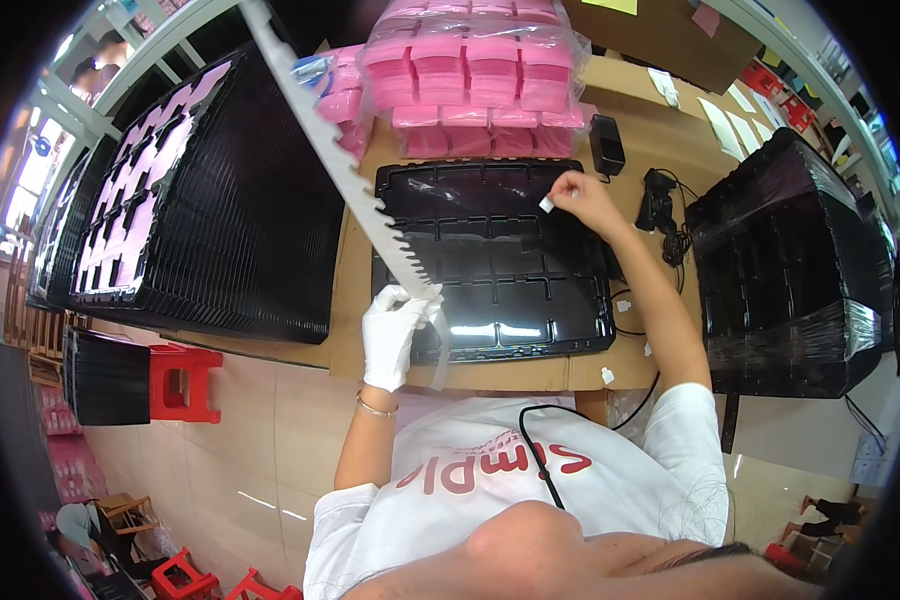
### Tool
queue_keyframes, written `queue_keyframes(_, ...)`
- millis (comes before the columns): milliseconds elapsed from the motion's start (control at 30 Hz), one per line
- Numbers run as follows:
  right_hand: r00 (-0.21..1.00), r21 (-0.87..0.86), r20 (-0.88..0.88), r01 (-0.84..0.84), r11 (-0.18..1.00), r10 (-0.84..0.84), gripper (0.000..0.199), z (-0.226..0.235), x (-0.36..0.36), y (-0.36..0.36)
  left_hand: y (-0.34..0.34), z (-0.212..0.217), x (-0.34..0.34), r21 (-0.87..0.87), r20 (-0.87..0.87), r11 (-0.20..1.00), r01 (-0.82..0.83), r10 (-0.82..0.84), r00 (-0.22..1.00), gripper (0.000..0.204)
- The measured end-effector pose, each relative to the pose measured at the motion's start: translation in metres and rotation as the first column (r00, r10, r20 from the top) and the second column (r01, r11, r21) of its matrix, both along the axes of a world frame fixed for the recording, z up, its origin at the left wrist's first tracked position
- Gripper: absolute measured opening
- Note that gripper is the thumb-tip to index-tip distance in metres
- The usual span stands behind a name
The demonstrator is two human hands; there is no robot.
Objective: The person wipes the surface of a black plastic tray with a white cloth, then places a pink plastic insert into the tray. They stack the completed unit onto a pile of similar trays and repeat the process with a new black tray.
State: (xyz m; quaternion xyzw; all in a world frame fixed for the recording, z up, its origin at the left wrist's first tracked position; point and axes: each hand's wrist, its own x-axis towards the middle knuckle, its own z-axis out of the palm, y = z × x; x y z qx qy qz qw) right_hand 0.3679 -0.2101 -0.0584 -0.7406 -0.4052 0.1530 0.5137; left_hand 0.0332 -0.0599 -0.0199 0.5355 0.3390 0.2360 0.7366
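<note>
A wide black plastic tray lies flat on a brown cardboard-covered surface, straight in front of the person. Its shallow moulded compartments look empty and shine under the lights. Behind it, at the far edge, clear bags hold stacks of pink foam pads. To the left stands a tall stack of black trays; the top one has pale pink pieces set in many of its compartments. To the right sits a second stack of black trays, wrapped in clear film. A black power adapter and tangled black cable lie between the middle tray and that wrapped stack.

The left hand wears a white glove and is closed around the near end of a long white strip with a notched edge. The strip rises diagonally up and to the left, crossing above the tray's left side.

The right hand is bare. Its fingertips are pinched on a small white piece, held over the upper right part of the middle tray; whether it touches the tray cannot be told.

A few similar small white pieces lie on the surface near the tray's right front corner.
</note>
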Motion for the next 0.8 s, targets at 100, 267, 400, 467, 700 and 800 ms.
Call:
queue_keyframes(100, 0.575, 0.34, -0.753, -0.075, 0.937, 0.319, 0.003, 0.03, -0.074, -0.02, -0.005, 0.01, 0.0, -0.002, -0.005, 0.999, 0.04, -0.04, 0.999, 0.012)
queue_keyframes(267, 0.472, 0.247, -0.851, -0.031, 0.968, 0.232, 0.016, 0.034, -0.19, -0.011, -0.02, 0.007, 0.008, -0.006, 0.046, 0.992, 0.126, -0.126, 0.991, 0.012)
queue_keyframes(400, 0.916, 0.246, -0.402, 0.128, 0.961, -0.019, 0.013, 0.026, -0.233, 0.005, -0.03, 0.018, 0.009, -0.004, 0.048, 0.99, 0.139, -0.139, 0.989, 0.011)
queue_keyframes(467, 0.989, 0.292, -0.099, 0.137, 0.947, -0.112, 0.01, 0.031, -0.234, -0.003, -0.032, 0.029, 0.01, 0.047, 0.009, 0.99, 0.136, -0.137, 0.991, 0.012)
queue_keyframes(700, 0.963, 0.328, 0.265, -0.044, 0.944, -0.048, 0.009, 0.05, -0.23, -0.048, -0.04, 0.026, 0.007, 0.101, -0.02, 0.983, 0.151, -0.15, 0.989, 0.018)
queue_keyframes(800, 0.999, 0.052, 0.022, 0.042, 0.998, -0.043, 0.009, 0.046, -0.19, -0.086, -0.04, 0.018, 0.0, 0.103, -0.049, 0.983, 0.153, -0.149, 0.988, 0.018)
